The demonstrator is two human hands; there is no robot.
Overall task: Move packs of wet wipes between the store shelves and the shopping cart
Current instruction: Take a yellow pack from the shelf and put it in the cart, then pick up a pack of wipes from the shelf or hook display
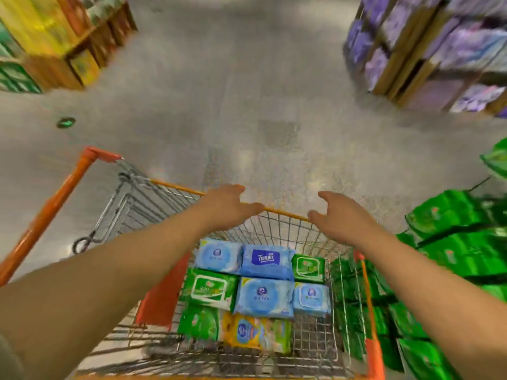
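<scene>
A wire shopping cart [175, 186] with orange rim and corners stands below me. Inside lie several wet wipe packs: a blue Tempo pack [266, 260], a green pack [210, 289], a light blue pack [264, 297] and a yellow pack [244, 331] among them. My left hand [227, 205] lies over the cart's far rim, fingers spread and thumb apart. My right hand [338, 212] hovers at the same rim further right, fingers loosely curved, thumb touching the rim's end. Neither hand holds a pack.
Stacked green wipe packs [452, 242] fill the shelf close on the right of the cart. A display of purple packs [439, 50] stands at the far right, and a wooden display with yellow and green goods [41, 37] at the far left. Grey floor [247, 105] lies ahead.
</scene>
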